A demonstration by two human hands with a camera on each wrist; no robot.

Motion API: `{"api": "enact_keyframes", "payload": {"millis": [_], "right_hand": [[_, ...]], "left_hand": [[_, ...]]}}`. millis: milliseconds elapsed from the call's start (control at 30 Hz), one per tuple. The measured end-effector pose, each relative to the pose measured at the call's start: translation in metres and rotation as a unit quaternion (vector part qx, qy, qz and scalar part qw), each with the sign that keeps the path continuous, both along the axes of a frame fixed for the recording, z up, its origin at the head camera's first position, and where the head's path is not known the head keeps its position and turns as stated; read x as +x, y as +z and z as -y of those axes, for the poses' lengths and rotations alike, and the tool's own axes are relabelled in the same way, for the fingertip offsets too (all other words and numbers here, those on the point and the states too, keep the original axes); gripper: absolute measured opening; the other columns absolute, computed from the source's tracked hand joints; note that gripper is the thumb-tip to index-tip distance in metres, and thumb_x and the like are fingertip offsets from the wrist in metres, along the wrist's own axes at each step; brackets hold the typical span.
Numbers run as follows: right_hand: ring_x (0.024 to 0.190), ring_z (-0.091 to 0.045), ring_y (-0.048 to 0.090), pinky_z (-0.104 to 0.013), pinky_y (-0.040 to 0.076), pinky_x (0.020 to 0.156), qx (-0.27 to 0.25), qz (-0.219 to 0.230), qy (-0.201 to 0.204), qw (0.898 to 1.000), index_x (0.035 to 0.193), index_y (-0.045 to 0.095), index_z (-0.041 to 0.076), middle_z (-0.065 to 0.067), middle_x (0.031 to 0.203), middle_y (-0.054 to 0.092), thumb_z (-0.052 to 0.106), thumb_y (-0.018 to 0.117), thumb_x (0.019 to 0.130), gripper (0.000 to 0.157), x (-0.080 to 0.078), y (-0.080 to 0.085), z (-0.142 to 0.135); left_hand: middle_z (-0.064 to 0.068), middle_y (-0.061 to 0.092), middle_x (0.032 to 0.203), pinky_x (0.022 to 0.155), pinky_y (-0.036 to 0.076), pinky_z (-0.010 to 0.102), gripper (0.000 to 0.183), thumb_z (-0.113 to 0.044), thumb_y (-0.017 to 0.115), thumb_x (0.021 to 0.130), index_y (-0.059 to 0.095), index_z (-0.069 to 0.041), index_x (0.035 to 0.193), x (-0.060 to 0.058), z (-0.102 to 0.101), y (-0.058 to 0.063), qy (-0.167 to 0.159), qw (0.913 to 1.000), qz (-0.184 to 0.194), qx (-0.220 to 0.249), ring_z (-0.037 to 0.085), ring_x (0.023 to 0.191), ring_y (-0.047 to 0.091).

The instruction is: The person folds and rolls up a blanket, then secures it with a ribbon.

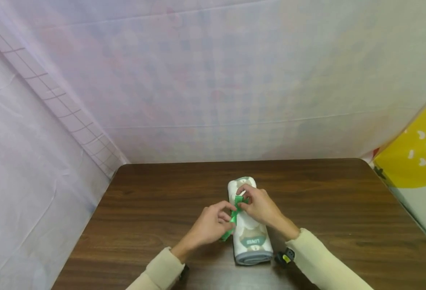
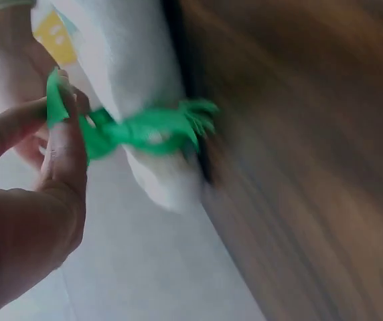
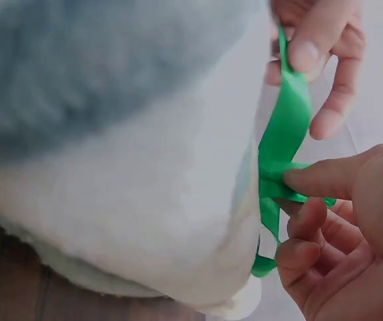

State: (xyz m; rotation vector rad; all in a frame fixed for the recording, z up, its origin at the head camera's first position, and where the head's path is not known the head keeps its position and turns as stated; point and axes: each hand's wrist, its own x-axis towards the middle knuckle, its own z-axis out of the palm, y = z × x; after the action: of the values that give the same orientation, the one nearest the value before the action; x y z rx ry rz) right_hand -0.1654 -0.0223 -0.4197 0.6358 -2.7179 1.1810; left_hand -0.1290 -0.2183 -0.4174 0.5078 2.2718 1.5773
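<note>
A rolled white towel [image 1: 249,225] with grey-green patterned patches and a grey edge lies lengthwise on the table. Green ribbon [image 3: 288,120] runs along its upper side, with a frayed end hanging at the left in the left wrist view. My left hand [image 1: 212,223] is at the towel's left side, pinching a part of the ribbon between thumb and fingers. From the right, my right hand [image 1: 261,205] reaches over the towel and pinches another part of the ribbon, near the towel's far half. Both hands are close together, and the ribbon is partly hidden behind the fingers.
The brown wooden table [image 1: 155,193] extends on both sides of the towel. Behind it hangs a pale checked curtain [image 1: 213,80], with a white sheet [image 1: 24,161] at the left. A yellow printed shape [image 1: 416,157] shows at the right.
</note>
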Motion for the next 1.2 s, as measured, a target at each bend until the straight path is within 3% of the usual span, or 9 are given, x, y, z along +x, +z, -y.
{"api": "enact_keyframes", "payload": {"millis": [167, 400, 533, 667, 767, 900, 1000, 1133, 1200], "right_hand": [[0.06, -0.004, 0.057, -0.022, 0.046, 0.052, 0.003, 0.004, 0.011, 1.0, 0.096, 0.063, 0.01, -0.002, 0.075, 0.071, -0.007, 0.073, 0.076, 0.028, -0.003, 0.001, -0.004], [0.068, -0.008, 0.064, -0.024, 0.049, 0.06, -0.003, 0.016, 0.035, 0.999, 0.099, 0.064, 0.009, -0.003, 0.079, 0.073, -0.004, 0.077, 0.076, 0.029, -0.006, 0.003, -0.01], [0.072, -0.011, 0.067, -0.025, 0.051, 0.063, -0.013, 0.025, 0.055, 0.998, 0.101, 0.063, 0.006, -0.004, 0.081, 0.074, -0.003, 0.078, 0.078, 0.028, -0.005, 0.004, -0.012], [0.075, -0.013, 0.069, -0.025, 0.052, 0.066, -0.012, 0.022, 0.061, 0.998, 0.101, 0.063, 0.005, -0.004, 0.082, 0.074, -0.003, 0.077, 0.079, 0.027, -0.006, 0.004, -0.013], [0.075, -0.012, 0.068, -0.024, 0.051, 0.065, -0.01, 0.022, 0.058, 0.998, 0.102, 0.064, 0.005, -0.003, 0.082, 0.074, -0.002, 0.078, 0.079, 0.028, -0.006, 0.003, -0.014], [0.073, -0.01, 0.067, -0.023, 0.05, 0.063, -0.009, 0.023, 0.055, 0.998, 0.101, 0.064, 0.006, -0.002, 0.08, 0.074, 0.0, 0.079, 0.078, 0.028, -0.006, 0.003, -0.015], [0.072, -0.01, 0.066, -0.024, 0.05, 0.063, -0.01, 0.023, 0.058, 0.998, 0.102, 0.063, 0.006, -0.002, 0.08, 0.074, 0.0, 0.079, 0.079, 0.028, -0.006, 0.003, -0.015], [0.073, -0.011, 0.068, -0.024, 0.051, 0.064, -0.015, 0.027, 0.061, 0.998, 0.102, 0.063, 0.006, -0.003, 0.08, 0.074, -0.001, 0.078, 0.079, 0.029, -0.006, 0.002, -0.015], [0.074, -0.012, 0.069, -0.024, 0.052, 0.065, -0.018, 0.03, 0.062, 0.997, 0.102, 0.063, 0.005, -0.004, 0.081, 0.075, -0.001, 0.078, 0.079, 0.029, -0.006, 0.002, -0.015]], "left_hand": [[0.003, 0.073, 0.083, 0.06, 0.056, 0.025, 0.027, -0.004, 0.073, 0.084, 0.063, -0.002, 0.11, 0.006, -0.02, -0.001, 0.02, 0.9981, 0.028, 0.051, 0.011, 0.068, 0.069], [0.01, 0.075, 0.088, 0.068, 0.059, 0.027, 0.019, 0.002, 0.071, 0.081, 0.069, 0.001, 0.1, 0.016, -0.044, -0.004, 0.01, 0.9895, 0.078, 0.121, 0.013, 0.075, 0.07], [0.008, 0.075, 0.098, 0.075, 0.057, 0.022, 0.026, -0.003, 0.073, 0.084, 0.071, -0.001, 0.11, 0.022, -0.048, -0.006, -0.048, 0.9895, 0.079, 0.111, 0.008, 0.086, 0.07], [0.009, 0.075, 0.099, 0.073, 0.056, 0.021, 0.034, -0.007, 0.073, 0.087, 0.068, -0.002, 0.12, 0.024, -0.046, -0.004, -0.112, 0.9853, 0.085, 0.097, 0.008, 0.085, 0.071], [0.021, 0.073, 0.098, 0.074, 0.058, 0.028, 0.034, -0.002, 0.069, 0.09, 0.065, 0.002, 0.123, 0.023, -0.042, -0.001, -0.153, 0.9746, 0.118, 0.112, 0.029, 0.087, 0.073], [0.033, 0.069, 0.102, 0.076, 0.06, 0.039, 0.033, 0.001, 0.063, 0.094, 0.06, 0.007, 0.127, 0.021, -0.036, 0.0, -0.212, 0.9567, 0.159, 0.122, 0.053, 0.093, 0.066], [0.034, 0.067, 0.107, 0.077, 0.06, 0.042, 0.035, 0.0, 0.06, 0.096, 0.058, 0.004, 0.131, 0.021, -0.032, 0.0, -0.247, 0.9467, 0.176, 0.108, 0.045, 0.09, 0.07], [0.037, 0.064, 0.111, 0.079, 0.059, 0.047, 0.039, 0.001, 0.057, 0.097, 0.054, 0.001, 0.136, 0.019, -0.025, 0.001, -0.292, 0.9318, 0.194, 0.094, 0.02, 0.08, 0.073], [0.038, 0.064, 0.11, 0.079, 0.059, 0.047, 0.04, 0.0, 0.058, 0.097, 0.053, 0.002, 0.136, 0.017, -0.021, 0.002, -0.302, 0.93, 0.189, 0.089, 0.012, 0.078, 0.072]]}}
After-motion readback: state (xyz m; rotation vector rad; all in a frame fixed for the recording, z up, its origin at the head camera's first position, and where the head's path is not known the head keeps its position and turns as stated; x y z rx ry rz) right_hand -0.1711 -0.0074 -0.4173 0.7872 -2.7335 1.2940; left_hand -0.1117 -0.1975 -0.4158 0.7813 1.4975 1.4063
